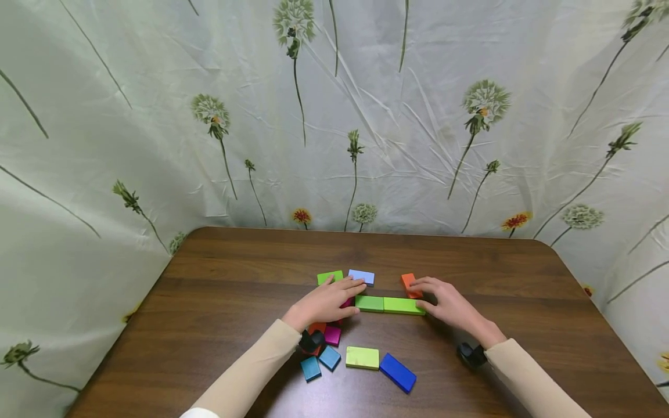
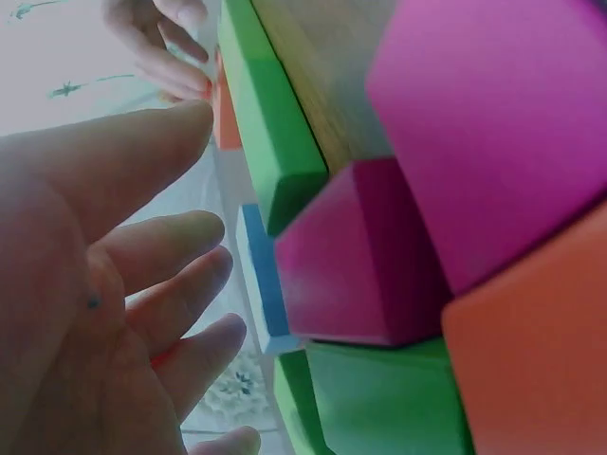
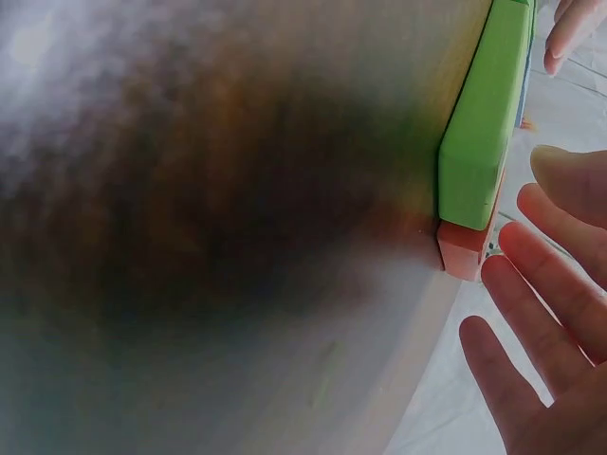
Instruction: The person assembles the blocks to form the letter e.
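The left hand (image 1: pixel 326 300) and right hand (image 1: pixel 450 302) grip nothing, their fingers loose; a careless nudge from the right could skew the green block (image 1: pixel 401 306) beside it.

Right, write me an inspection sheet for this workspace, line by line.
Surface: brown wood-grain table.
Job's things: dark green block end to end with lime green block; orange block behind the right end; magenta block at the left end.
Clutter: yellow-green block, dark blue block and two teal blocks loose on the near side.
Hands: left hand with fingers extended, over the magenta block; right hand relaxed, beside the orange block; contact unclear for both.
Cables: nothing seen.
Surroundings: pale cloth with dandelion print behind the table.
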### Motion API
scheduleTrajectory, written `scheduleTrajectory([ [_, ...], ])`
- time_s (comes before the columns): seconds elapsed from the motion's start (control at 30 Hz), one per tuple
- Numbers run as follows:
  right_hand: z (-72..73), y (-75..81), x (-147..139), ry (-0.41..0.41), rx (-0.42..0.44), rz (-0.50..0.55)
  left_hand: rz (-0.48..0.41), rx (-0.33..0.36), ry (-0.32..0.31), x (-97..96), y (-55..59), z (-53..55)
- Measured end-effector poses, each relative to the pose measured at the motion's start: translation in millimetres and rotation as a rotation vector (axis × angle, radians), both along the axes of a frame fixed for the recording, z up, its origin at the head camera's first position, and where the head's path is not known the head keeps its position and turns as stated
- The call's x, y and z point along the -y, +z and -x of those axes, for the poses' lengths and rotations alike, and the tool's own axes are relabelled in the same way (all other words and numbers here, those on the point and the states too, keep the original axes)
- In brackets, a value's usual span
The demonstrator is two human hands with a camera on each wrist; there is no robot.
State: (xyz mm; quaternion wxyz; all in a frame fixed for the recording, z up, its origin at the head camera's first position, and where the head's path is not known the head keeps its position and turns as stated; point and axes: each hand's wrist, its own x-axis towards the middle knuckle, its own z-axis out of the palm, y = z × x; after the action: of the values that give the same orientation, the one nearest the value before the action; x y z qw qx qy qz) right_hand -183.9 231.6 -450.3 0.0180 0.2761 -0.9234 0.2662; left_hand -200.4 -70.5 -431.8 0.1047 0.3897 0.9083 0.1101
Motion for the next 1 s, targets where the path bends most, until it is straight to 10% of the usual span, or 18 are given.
scheduleTrajectory([
  [0.43,-5.5,-3.8,-1,0.017,-0.018,-0.021,-0.016,0.032,0.025,-0.6,-4.4,14.4],
  [1.0,-4.8,-6.8,-3,0.03,-0.025,0.004,-0.147,-0.005,-0.003,-10.0,-3.7,60.7],
])
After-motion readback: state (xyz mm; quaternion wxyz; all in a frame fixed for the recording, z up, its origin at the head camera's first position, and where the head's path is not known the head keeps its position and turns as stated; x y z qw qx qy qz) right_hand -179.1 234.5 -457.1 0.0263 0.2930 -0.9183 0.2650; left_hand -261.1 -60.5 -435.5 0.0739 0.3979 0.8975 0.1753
